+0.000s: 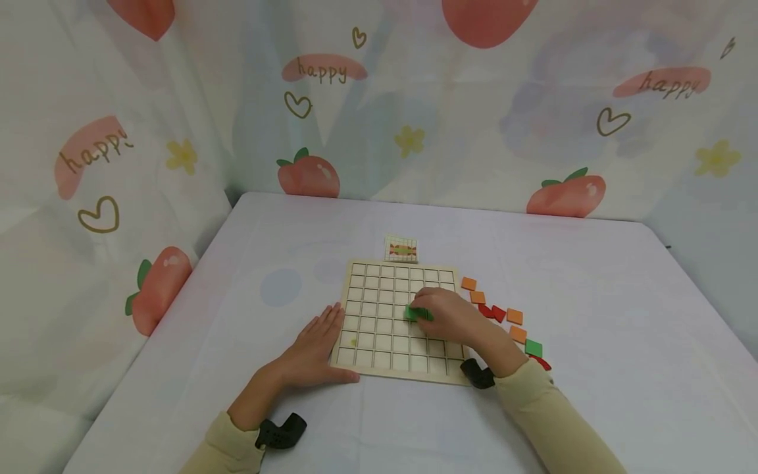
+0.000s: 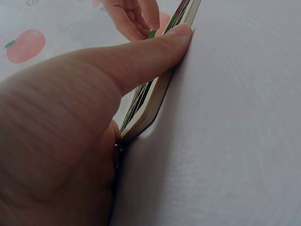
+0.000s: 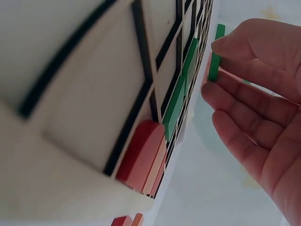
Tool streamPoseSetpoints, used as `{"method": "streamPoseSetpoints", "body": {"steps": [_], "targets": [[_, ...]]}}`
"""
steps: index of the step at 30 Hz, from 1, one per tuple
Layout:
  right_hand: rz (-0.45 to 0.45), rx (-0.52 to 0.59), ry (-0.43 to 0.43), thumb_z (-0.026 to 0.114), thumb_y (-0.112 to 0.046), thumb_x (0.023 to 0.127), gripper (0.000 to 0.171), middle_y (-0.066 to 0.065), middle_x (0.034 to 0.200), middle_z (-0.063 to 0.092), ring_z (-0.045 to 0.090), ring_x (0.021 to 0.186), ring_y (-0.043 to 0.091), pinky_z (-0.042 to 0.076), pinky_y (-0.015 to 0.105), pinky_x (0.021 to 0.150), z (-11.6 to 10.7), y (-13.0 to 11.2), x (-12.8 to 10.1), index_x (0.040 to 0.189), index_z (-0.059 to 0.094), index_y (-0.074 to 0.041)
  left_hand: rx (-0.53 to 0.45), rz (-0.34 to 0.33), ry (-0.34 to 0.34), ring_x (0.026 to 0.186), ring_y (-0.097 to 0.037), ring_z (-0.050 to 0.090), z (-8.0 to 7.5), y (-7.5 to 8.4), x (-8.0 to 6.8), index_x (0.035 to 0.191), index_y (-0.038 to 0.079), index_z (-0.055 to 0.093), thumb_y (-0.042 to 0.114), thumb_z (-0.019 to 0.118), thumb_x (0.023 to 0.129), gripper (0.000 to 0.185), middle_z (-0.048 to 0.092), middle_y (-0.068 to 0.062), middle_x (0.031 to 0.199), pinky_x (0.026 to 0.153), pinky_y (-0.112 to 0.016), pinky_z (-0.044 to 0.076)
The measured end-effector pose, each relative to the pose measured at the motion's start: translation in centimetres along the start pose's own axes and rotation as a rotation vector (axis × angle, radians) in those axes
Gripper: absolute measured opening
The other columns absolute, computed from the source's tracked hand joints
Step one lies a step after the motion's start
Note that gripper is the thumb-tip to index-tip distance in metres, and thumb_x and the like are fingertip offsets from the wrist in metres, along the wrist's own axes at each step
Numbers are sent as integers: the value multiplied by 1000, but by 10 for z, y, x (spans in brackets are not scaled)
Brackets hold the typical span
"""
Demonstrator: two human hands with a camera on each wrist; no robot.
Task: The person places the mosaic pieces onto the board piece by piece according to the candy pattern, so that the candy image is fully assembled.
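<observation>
A wooden grid board lies on the table before me. My left hand rests along its left side, fingers straight, thumb by the near corner; in the left wrist view the thumb lies against the board's edge. Over the board's right half, my right hand pinches a green tile between thumb and fingers, held apart from the grid. The right wrist view shows green tiles seated in cells, and a red piece beside an orange one near the board's edge. My right hand partly hides these in the head view.
Loose orange tiles, red pieces and a green tile lie right of the board, some near my right forearm. A patterned grid card is at the board's far edge. A printed curtain stands behind the table.
</observation>
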State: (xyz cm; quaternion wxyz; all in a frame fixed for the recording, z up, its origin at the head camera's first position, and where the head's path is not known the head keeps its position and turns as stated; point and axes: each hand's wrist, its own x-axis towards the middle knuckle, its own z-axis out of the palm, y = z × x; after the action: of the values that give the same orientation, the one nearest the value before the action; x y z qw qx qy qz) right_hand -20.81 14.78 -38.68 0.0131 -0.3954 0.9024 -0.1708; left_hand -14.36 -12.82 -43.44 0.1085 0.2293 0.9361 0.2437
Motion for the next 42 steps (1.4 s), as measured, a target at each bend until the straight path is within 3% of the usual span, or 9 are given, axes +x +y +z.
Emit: {"method": "streamPoseSetpoints", "body": {"steps": [22, 32, 42], "targets": [[-10, -71, -113, 68, -7, 81, 14, 3, 89, 61, 56, 81, 15, 48, 30, 72, 7, -4, 22, 94, 70, -3, 11, -7, -12, 138, -18, -6, 0, -2, 2, 147, 2, 2, 69, 59, 72, 115, -3, -9, 153, 108, -38, 5], [-75, -63, -102, 66, -1, 82, 7, 2, 83, 58, 52, 74, 14, 46, 29, 68, 6, -6, 25, 88, 69, -4, 12, -11, -12, 138, -18, -5, -1, -1, 1, 146, 2, 2, 67, 60, 72, 115, -3, -9, 153, 108, -39, 5], [-42, -55, -130, 67, -2, 82, 9, 3, 84, 58, 53, 76, 14, 47, 29, 69, 5, -7, 24, 90, 70, -2, -3, 2, -9, 138, -19, -5, -1, 0, 1, 146, 0, 3, 66, 61, 73, 114, -2, -10, 152, 108, -40, 5]]}}
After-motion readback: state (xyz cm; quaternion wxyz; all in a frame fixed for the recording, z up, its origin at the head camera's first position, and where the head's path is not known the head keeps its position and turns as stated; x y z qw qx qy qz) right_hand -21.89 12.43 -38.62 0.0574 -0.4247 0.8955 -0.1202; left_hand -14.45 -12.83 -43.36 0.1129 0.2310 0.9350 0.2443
